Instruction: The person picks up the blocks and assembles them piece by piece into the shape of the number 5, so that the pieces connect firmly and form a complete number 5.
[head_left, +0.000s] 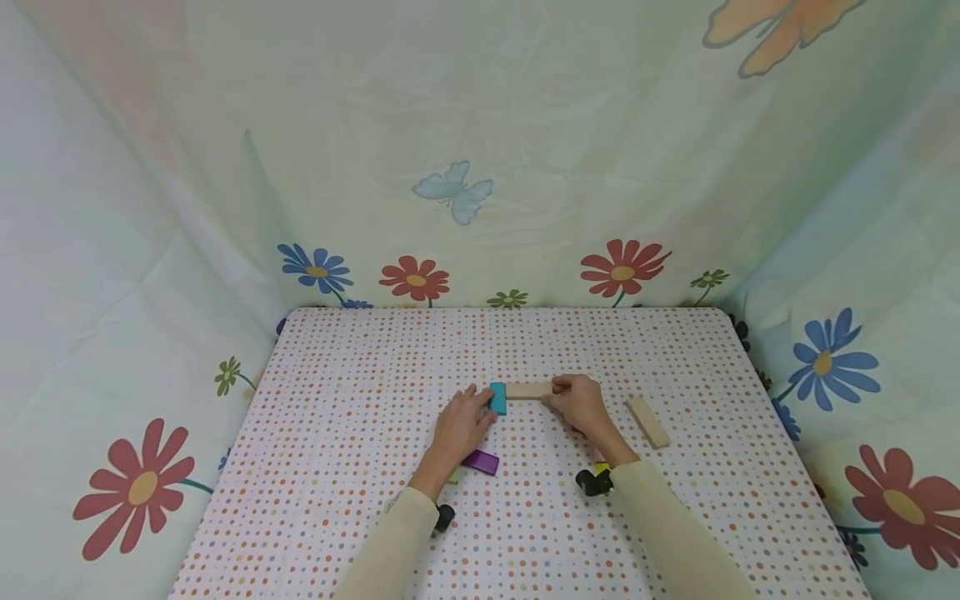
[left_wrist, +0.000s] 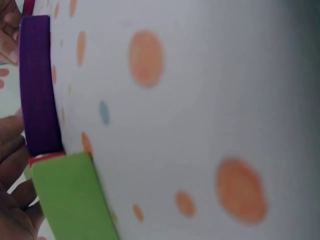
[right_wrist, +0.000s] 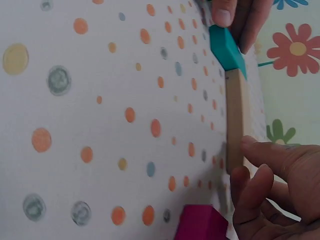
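In the head view, my left hand (head_left: 461, 423) is at the left of a teal block (head_left: 498, 398), fingers at its far end and thumb near its close end. The right wrist view shows the thumb and fingers on either side of that teal block (right_wrist: 227, 47). A plain wooden block (head_left: 528, 391) lies end-on against the teal one's right side. My right hand (head_left: 581, 404) pinches the right end of the wooden block (right_wrist: 235, 120), index finger along its face. Under the left forearm lie a purple block (left_wrist: 37, 85) and a green block (left_wrist: 72, 195), a red edge showing between them.
Another wooden block (head_left: 648, 422) lies slanted to the right. A magenta block (right_wrist: 202, 222) is close to the right hand, and a yellow block (head_left: 602, 467) peeks out by the right wrist. Dotted cloth covers the table (head_left: 360, 358); flowered curtains (head_left: 525, 167) hang around it.
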